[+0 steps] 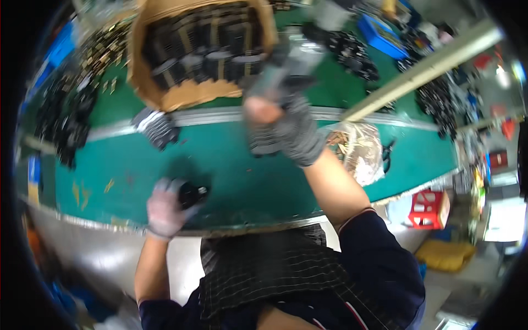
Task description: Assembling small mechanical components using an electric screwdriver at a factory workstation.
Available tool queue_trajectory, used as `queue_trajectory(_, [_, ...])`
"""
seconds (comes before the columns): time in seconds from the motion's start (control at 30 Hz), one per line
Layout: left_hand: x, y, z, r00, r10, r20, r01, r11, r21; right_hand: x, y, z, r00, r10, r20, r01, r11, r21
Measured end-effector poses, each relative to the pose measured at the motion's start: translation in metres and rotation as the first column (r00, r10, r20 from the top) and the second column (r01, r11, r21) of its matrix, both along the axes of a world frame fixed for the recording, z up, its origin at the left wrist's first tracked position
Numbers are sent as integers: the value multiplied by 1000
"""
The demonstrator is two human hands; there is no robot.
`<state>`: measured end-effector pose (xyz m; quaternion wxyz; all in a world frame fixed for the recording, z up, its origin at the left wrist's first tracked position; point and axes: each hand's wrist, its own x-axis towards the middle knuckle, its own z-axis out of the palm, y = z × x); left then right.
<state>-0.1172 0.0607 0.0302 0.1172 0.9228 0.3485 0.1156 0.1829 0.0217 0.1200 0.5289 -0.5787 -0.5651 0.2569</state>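
Note:
My left hand (166, 212), in a pale grey and pinkish glove, is low over the near left part of the green table. Its fingers are closed round a small black part (192, 194) with a shiny spot on it. Farther forward and to the right, my right hand (289, 129) in a grey striped glove reaches over the metal strip across the table. Motion smears this hand. Its fingers look closed at a blurred dark and see-through object (291, 63), whose kind I cannot make out. A cardboard box (201, 94) of black parts in rows stands just left of it.
A grey striped glove (155, 127) lies below the box. To the right are a clear bag (363, 151) of small brownish pieces and black-handled scissors or pliers (388, 157). A pale post (423, 70) slants over the table's right side. Heaps of black parts (63, 118) lie at the left.

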Motion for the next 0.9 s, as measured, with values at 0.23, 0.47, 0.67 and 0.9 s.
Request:
queue_trajectory(0.23, [-123,162,-45,517,763,387,152,363,-919,84,-40,-54,821,-522,231,394,811,431])
queue_trajectory(0.47, [-197,305,-77,-138,990,28,863,134,-486,207,-103,-63,393,-815,-426,894,230,385])
queue_trajectory(0.67, [-187,316,-37,-1,868,496,93,494,-864,353,-116,-117,-39,-879,475,979,62,196])
queue_trajectory(0.9, [-7,183,-13,284,684,672,-271,729,-628,574,-154,-231,608,-772,-187,740,636,-220])
